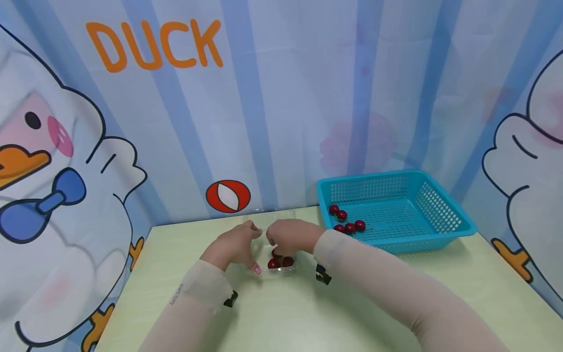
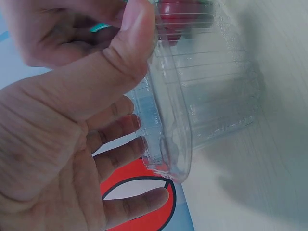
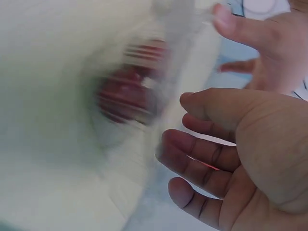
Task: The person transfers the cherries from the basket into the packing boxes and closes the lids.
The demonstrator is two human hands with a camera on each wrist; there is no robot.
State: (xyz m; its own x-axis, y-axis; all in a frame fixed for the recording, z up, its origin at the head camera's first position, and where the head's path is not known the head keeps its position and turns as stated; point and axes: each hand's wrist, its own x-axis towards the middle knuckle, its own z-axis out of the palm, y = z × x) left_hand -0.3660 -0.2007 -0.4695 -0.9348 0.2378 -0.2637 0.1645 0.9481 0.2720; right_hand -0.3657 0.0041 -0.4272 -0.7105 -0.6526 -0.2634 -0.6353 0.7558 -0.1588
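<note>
A clear plastic box [image 2: 175,120] with a ribbed wall stands on the table. Several dark red cherries [image 1: 273,263] lie inside, near its front end. At the box's left side, my left hand [image 1: 233,247] spreads its thumb and fingers along the rim, the fingers fairly straight in the left wrist view. Over the box hangs my right hand [image 1: 290,234], its fingers loosely bent. Nothing shows between those fingers in the right wrist view, where the cherries [image 3: 124,96] appear blurred through the plastic.
A blue-green perforated basket [image 1: 418,243] stands at the back right, with several more cherries [image 1: 349,228] at its left end. Behind the pale table [image 1: 286,313] hangs a striped curtain [image 1: 290,98] with duck pictures. Both forearms reach in from the front.
</note>
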